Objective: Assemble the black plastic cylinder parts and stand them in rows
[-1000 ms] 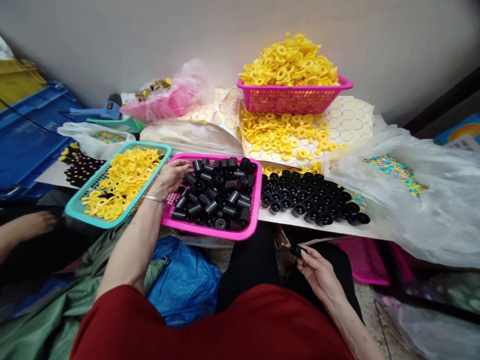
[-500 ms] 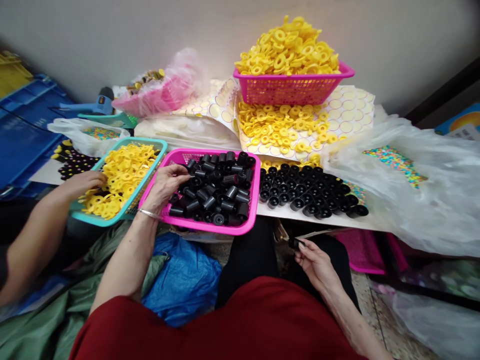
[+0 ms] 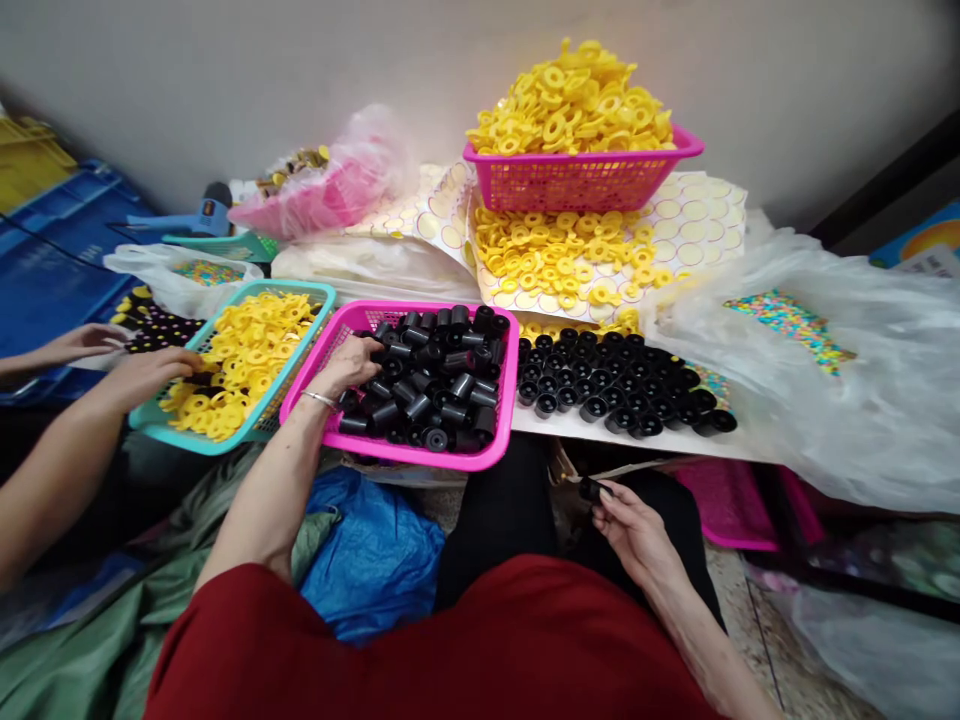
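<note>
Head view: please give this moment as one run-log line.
left hand: at black cylinders in front pink basket | right hand: holding black piece | nearby: teal basket, yellow rings

Soft, muted indoor light, faint glints on black cylinders (image 3: 427, 380), stretched, blurry edges

Room above black cups (image 3: 616, 382). Bag (image 3: 885, 370) blocks right side. Tall yellow pile (image 3: 574, 105) blocks back. Tabletop edge (image 3: 675, 449) sits between right hand (image 3: 634, 525) and cups.
</note>
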The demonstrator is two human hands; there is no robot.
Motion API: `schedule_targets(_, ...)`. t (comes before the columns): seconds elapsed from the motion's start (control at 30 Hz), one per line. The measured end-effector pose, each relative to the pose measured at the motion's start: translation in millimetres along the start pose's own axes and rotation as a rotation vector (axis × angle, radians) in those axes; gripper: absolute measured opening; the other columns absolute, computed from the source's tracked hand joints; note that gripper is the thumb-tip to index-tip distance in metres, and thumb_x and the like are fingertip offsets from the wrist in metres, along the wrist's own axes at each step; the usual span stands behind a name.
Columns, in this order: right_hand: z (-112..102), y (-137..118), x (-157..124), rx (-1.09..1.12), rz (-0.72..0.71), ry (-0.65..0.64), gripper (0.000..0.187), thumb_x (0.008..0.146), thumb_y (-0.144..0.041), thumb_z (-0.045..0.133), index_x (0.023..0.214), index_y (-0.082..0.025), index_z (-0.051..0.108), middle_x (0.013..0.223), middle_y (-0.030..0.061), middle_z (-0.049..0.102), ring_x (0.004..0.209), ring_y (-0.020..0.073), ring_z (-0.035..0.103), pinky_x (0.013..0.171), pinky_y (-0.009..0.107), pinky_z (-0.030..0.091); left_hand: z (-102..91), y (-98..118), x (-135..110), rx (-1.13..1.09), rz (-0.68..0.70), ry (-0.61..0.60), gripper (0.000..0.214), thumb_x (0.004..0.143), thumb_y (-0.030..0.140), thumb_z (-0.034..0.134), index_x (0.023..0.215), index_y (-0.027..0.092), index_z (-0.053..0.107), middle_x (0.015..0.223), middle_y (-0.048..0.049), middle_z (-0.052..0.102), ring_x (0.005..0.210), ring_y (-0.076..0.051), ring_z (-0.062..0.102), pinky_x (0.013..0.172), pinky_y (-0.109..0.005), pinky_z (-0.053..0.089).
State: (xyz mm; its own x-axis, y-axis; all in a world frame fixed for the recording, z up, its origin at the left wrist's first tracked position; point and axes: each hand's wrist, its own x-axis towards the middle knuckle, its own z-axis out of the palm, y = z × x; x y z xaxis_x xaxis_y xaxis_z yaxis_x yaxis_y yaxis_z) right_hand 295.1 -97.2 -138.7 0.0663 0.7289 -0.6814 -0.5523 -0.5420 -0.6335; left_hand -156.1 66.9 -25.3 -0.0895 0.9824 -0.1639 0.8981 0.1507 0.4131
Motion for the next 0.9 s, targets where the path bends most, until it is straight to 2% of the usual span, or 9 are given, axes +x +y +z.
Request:
schedule_targets(0.07, 1.6, -0.9, -0.3, 0.001, -0.001, 0.001, 0.047, 0.037, -0.028, 0.097, 0.077, -0.018, 0.074, 0.066, -0.0012, 0.065, 0.055, 0.0083, 0.054, 0.048, 0.02, 0.047, 2.0, 1.7, -3.4, -0.081, -0.017, 0.048, 0.037, 0.047, 0.02, 0.058, 0.08, 0.017, 0.074, 0.075, -0.0049, 0.069, 0.072, -0.024, 0.062, 0.066, -0.03, 0.047)
schedule_targets(0.2, 1.9, -2.2, -0.7, -0.001, -0.003, -0.006, 0.049, 0.037, -0.029, 0.097, 0.078, -0.018, 0.074, 0.067, -0.0013, 0.065, 0.054, 0.0078, 0.053, 0.048, 0.02, 0.047, 1.8, -1.6, -15.4, -0.569, -0.087, 0.238, 0.035, 0.045, 0.026, 0.075, 0.078, 0.017, 0.069, 0.071, -0.0006, 0.065, 0.064, -0.017, 0.057, 0.059, -0.026, 0.044)
schedule_targets(0.33, 2.3, -1.8, -0.4, -0.007, -0.012, -0.008, 0.047, 0.038, -0.028, 0.097, 0.078, -0.018, 0.074, 0.068, -0.0016, 0.064, 0.054, 0.0077, 0.053, 0.048, 0.02, 0.046, -1.1, 0.2, -32.3, -0.878, -0.045, 0.291, 0.044, 0.036, 0.023, 0.086, 0.074, 0.015, 0.066, 0.073, -0.0004, 0.066, 0.067, -0.014, 0.058, 0.066, -0.026, 0.048)
schedule_targets(0.43, 5.0, -1.3, -1.0, -0.02, -0.026, -0.039, 0.043, 0.042, -0.027, 0.095, 0.078, -0.017, 0.074, 0.071, -0.0016, 0.064, 0.054, 0.0072, 0.052, 0.048, 0.021, 0.045, -2.6, 8.1, -42.6, -0.93, -0.041, 0.286, 0.047, 0.034, 0.02, 0.087, 0.076, 0.015, 0.068, 0.076, -0.0022, 0.069, 0.069, -0.015, 0.06, 0.069, -0.028, 0.05)
schedule_targets(0.6, 8.2, -1.2, -4.5, -0.054, -0.071, -0.056, 0.041, 0.045, -0.027, 0.094, 0.08, -0.018, 0.074, 0.07, -0.0014, 0.063, 0.054, 0.008, 0.051, 0.047, 0.021, 0.044, -2.7, 23.0, -51.3, -0.994, -0.07, 0.284, 0.045, 0.028, 0.017, 0.086, 0.068, 0.014, 0.065, 0.068, -0.0016, 0.068, 0.063, -0.015, 0.061, 0.063, -0.028, 0.051)
schedule_targets(0.73, 8.8, -1.2, -7.5, -0.078, -0.09, -0.057, 0.041, 0.045, -0.027, 0.094, 0.079, -0.018, 0.074, 0.066, -0.0018, 0.062, 0.053, 0.0082, 0.051, 0.047, 0.022, 0.044, -3.1, 34.6, -55.4, -1.053, -0.066, 0.288, 0.039, 0.032, 0.015, 0.084, 0.065, 0.014, 0.063, 0.062, 0.0006, 0.066, 0.055, -0.012, 0.06, 0.057, -0.024, 0.048)
schedule_targets(0.83, 7.7, -0.8, -7.0, -0.076, -0.086, -0.065, 0.042, 0.045, -0.029, 0.094, 0.079, -0.018, 0.074, 0.069, -0.0011, 0.063, 0.054, 0.0079, 0.051, 0.047, 0.021, 0.044, -9.1, 36.1, -55.3, -1.083, -0.152, 0.339, 0.036, 0.037, 0.016, 0.082, 0.065, 0.015, 0.059, 0.056, 0.0031, 0.063, 0.046, -0.011, 0.058, 0.051, -0.023, 0.047)
schedule_targets(0.9, 5.9, 0.0, -5.1, -0.073, -0.082, -0.058, 0.043, 0.044, -0.028, 0.094, 0.081, -0.018, 0.074, 0.07, -0.001, 0.064, 0.055, 0.0079, 0.051, 0.047, 0.021, 0.044, -14.8, 32.2, -54.4, -1.124, -0.259, 0.294, 0.034, 0.044, 0.02, 0.08, 0.072, 0.016, 0.061, 0.056, 0.0021, 0.064, 0.045, -0.015, 0.061, 0.049, -0.025, 0.05)
